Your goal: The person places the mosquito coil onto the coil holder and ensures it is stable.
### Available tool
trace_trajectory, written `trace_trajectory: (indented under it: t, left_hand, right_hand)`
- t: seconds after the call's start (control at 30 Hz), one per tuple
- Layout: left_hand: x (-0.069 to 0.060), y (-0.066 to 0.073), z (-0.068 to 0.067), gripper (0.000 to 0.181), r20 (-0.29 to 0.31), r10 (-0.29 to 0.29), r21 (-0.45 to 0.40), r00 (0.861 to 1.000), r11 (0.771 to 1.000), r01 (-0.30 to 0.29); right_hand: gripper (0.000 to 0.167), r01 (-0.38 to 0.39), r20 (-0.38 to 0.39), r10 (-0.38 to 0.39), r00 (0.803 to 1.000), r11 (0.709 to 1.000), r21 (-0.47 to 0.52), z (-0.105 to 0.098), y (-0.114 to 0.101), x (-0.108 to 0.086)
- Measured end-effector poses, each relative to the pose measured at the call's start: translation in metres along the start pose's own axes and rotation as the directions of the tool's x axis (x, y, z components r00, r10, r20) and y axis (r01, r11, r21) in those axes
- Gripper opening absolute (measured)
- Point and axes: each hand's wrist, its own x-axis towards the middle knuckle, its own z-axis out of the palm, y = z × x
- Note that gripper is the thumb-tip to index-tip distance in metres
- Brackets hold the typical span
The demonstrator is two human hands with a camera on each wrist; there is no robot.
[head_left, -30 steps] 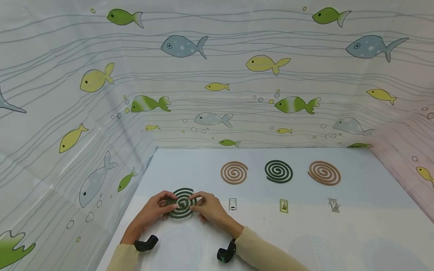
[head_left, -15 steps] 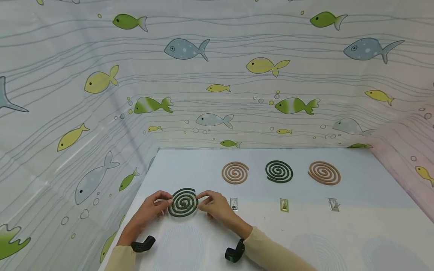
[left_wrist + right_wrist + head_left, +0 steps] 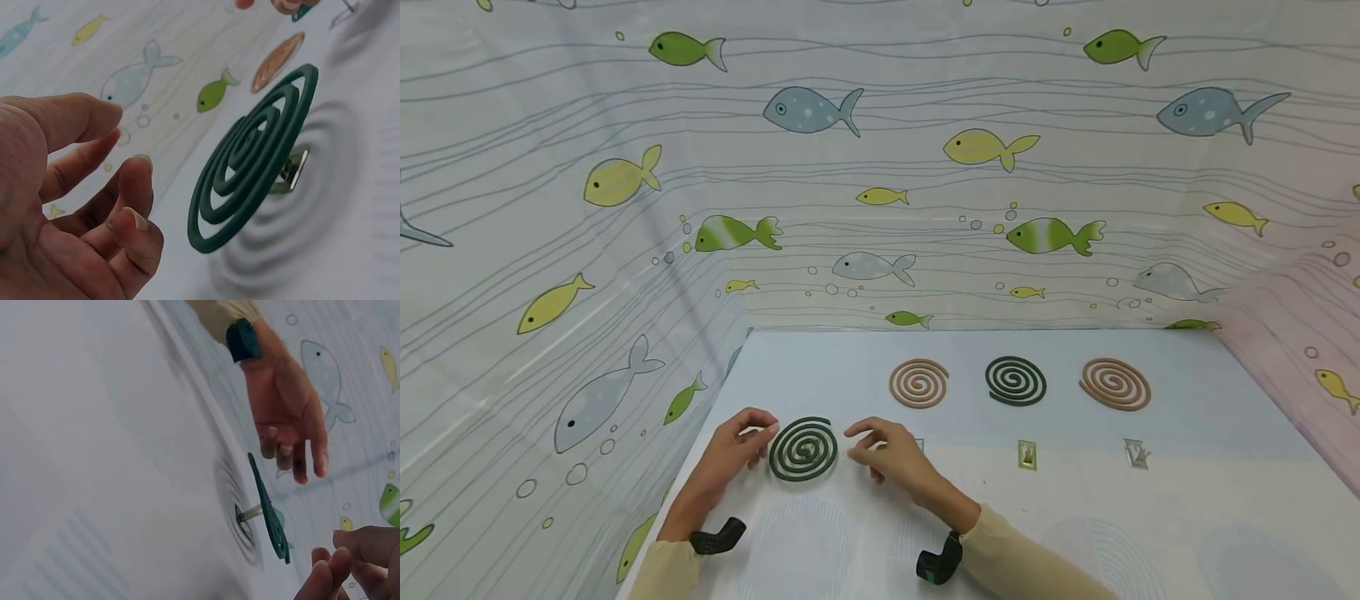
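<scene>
A dark green mosquito coil [image 3: 807, 451] sits raised above the white table on a small metal coil stand [image 3: 292, 172], casting a ringed shadow. The right wrist view shows the coil [image 3: 270, 512] nearly edge-on, its centre on the stand's upright tab [image 3: 252, 513]. My left hand [image 3: 730, 450] is just off the coil's left edge, fingers loosely bent, holding nothing. On the other side my right hand [image 3: 898, 460] hovers a little apart from the coil, thumb and fingers separated, with nothing between them.
Along the back lie an orange-brown coil [image 3: 918, 383], a green coil [image 3: 1016, 381] and another orange-brown coil [image 3: 1116, 384]. In front of them are a gold-toned stand [image 3: 1027, 455], a silver stand [image 3: 1137, 454] and one mostly behind my right hand. Fish-patterned sheeting [image 3: 880, 233] walls the table.
Both hands have let go of the green coil and drawn apart, the left to the left and the right to the right. The coil stays propped on its stand.
</scene>
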Motion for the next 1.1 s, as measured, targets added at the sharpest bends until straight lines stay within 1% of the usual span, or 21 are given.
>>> trace_trajectory:
  t: [0.13, 0.2, 0.37, 0.43, 0.6, 0.7, 0.93, 1.1]
  left_hand:
    - [0.002, 0.009, 0.008, 0.034, 0.035, 0.032, -0.021, 0.999, 0.999, -0.032]
    - [0.003, 0.013, 0.012, 0.034, 0.046, 0.04, -0.025, 0.998, 0.999, -0.039]
    - [0.006, 0.016, 0.02, 0.032, 0.074, 0.048, -0.038, 0.996, 0.998, -0.045]
    - [0.006, 0.017, 0.023, 0.032, 0.093, 0.055, -0.046, 0.994, 0.998, -0.05]
    - [0.007, 0.021, 0.03, 0.031, 0.129, 0.079, -0.051, 0.989, 0.996, -0.073]
    - [0.011, 0.023, 0.035, 0.03, 0.146, 0.088, -0.041, 0.985, 0.996, -0.082]
    - [0.02, 0.03, 0.047, 0.032, 0.201, 0.097, -0.034, 0.975, 0.995, -0.092]
    - [0.028, 0.035, 0.053, 0.031, 0.225, 0.083, -0.033, 0.971, 0.996, -0.077]
  right_hand:
    - [0.025, 0.001, -0.021, -0.001, 1.0, 1.0, 0.005, -0.008, -0.003, -0.004]
    - [0.024, 0.0, -0.036, 0.0, 0.999, 1.0, 0.009, -0.012, -0.004, -0.006]
    - [0.021, -0.003, -0.058, 0.003, 0.998, 1.0, 0.0, -0.022, -0.006, -0.011]
    - [0.02, -0.002, -0.066, 0.002, 0.998, 1.0, -0.009, -0.026, -0.006, -0.013]
    - [0.02, 0.021, -0.099, -0.025, 0.995, 0.999, -0.042, -0.037, -0.009, -0.019]
    - [0.02, 0.03, -0.123, -0.037, 0.992, 0.998, -0.06, -0.043, -0.008, -0.02]
    - [0.021, 0.027, -0.149, -0.035, 0.988, 0.998, -0.06, -0.057, -0.007, -0.022]
    - [0.02, 0.015, -0.17, -0.026, 0.985, 0.998, -0.066, -0.066, -0.004, -0.021]
